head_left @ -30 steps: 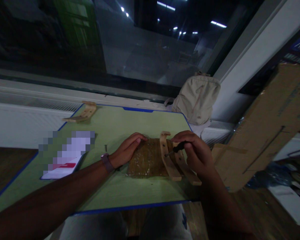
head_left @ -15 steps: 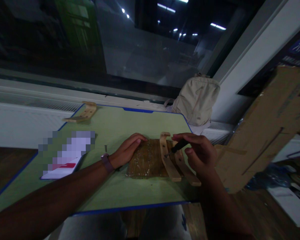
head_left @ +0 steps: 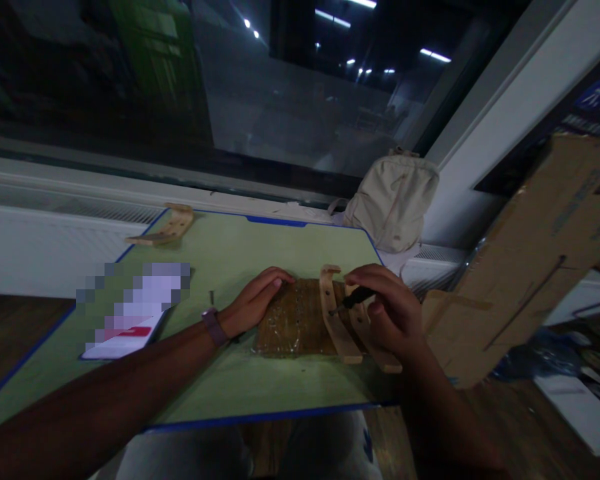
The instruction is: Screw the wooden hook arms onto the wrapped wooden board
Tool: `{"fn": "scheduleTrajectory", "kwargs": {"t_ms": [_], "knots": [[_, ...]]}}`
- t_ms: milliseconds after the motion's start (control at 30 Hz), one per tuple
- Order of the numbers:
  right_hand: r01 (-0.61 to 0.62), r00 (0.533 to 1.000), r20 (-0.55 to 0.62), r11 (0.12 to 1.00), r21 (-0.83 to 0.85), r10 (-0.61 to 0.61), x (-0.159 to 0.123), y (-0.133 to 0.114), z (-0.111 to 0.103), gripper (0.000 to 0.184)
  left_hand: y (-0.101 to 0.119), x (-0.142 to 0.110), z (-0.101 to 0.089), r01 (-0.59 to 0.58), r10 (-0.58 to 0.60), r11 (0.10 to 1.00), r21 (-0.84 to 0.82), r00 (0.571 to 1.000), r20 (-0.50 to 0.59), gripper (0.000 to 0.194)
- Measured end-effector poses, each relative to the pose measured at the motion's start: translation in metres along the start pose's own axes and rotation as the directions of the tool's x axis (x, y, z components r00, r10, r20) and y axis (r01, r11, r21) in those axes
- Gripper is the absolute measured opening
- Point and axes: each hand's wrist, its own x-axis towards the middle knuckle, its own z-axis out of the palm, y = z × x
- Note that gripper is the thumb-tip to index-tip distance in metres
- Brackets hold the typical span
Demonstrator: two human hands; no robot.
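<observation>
A brown wooden board [head_left: 303, 317] in clear film lies on the green table. Two pale curved wooden strips, the nearer-to-middle strip [head_left: 339, 331] and the right strip [head_left: 381, 355], run across its right side; both show holes. My left hand [head_left: 257, 300] grips the board's upper left edge, fingers together. In my right hand [head_left: 393, 303] is a screwdriver [head_left: 359, 295] with a dark handle, held between thumb and fingers. Its metal tip meets the middle strip at a hole or screw; which one I cannot tell.
Another curved wooden piece [head_left: 167, 228] sits at the table's far left corner. A phone [head_left: 125, 340], partly pixelated, lies left of my forearm, with a small screw [head_left: 211, 297] nearby. Beyond the table are a beige backpack [head_left: 394, 200] and, at right, a large cardboard box [head_left: 525, 267].
My right hand has shifted slightly left and turned, its fingers closing farther around the screwdriver handle. The left hand, the board and the strips stay where they were.
</observation>
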Motion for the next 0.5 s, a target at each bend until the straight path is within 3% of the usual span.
{"fn": "scheduleTrajectory", "kwargs": {"t_ms": [67,133,267,367,500], "knots": [[-0.041,0.996,0.083,0.998,0.057,0.036,-0.001,-0.002,0.002,0.042,0.0,0.0,0.0,0.0,0.0,1.0,-0.009,1.0,0.001,0.036],[-0.065,0.994,0.091,0.996,0.066,0.059,-0.002,-0.002,0.005,0.046,0.0,0.0,0.0,-0.003,0.003,1.0,-0.012,1.0,-0.002,0.035],[-0.092,0.991,-0.1,0.995,0.029,0.094,-0.009,0.006,0.008,0.047,-0.001,-0.001,0.0,-0.009,0.009,1.0,-0.004,1.0,0.005,0.035],[-0.027,0.982,-0.186,0.999,-0.042,0.019,-0.011,0.008,0.007,0.047,-0.002,-0.001,0.0,-0.012,0.012,1.0,0.003,1.0,0.004,0.035],[0.023,0.999,-0.041,0.999,-0.045,-0.024,-0.006,0.0,0.003,0.04,-0.001,-0.001,-0.001,-0.006,0.006,1.0,0.012,1.0,0.008,0.035]]}}
